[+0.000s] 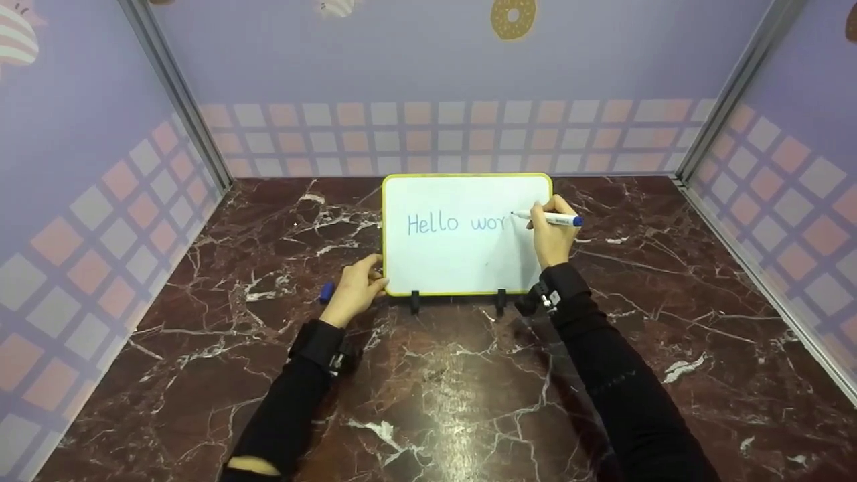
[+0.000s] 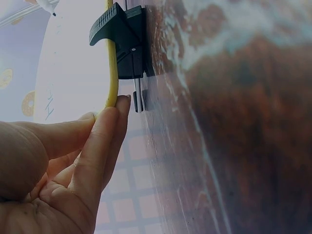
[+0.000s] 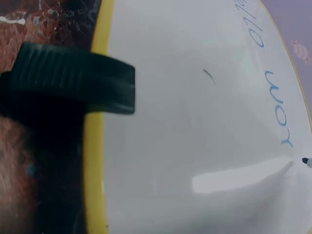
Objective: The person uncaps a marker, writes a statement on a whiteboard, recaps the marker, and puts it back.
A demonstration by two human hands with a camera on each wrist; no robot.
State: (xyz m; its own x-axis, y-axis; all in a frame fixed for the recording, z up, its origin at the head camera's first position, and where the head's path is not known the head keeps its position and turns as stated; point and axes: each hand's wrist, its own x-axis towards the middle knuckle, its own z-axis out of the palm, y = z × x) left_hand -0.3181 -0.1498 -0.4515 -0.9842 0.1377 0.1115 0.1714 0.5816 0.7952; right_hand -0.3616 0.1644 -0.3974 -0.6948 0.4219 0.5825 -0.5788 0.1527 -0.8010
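Note:
A small whiteboard with a yellow frame leans upright on a black stand, with "Hello wor" written across it in blue. My left hand pinches the board's lower left corner between thumb and fingers; the left wrist view shows the thumb on the white face beside the yellow edge. In my right hand is a white marker with a blue end, held like a pen. Its dark tip is close by the last letter, while the right hand itself is out of the right wrist view.
A blue marker cap lies on the dark marbled table, just left of my left hand. Black stand clips hook over the board's lower edge. Purple checked walls enclose the table at the back and both sides.

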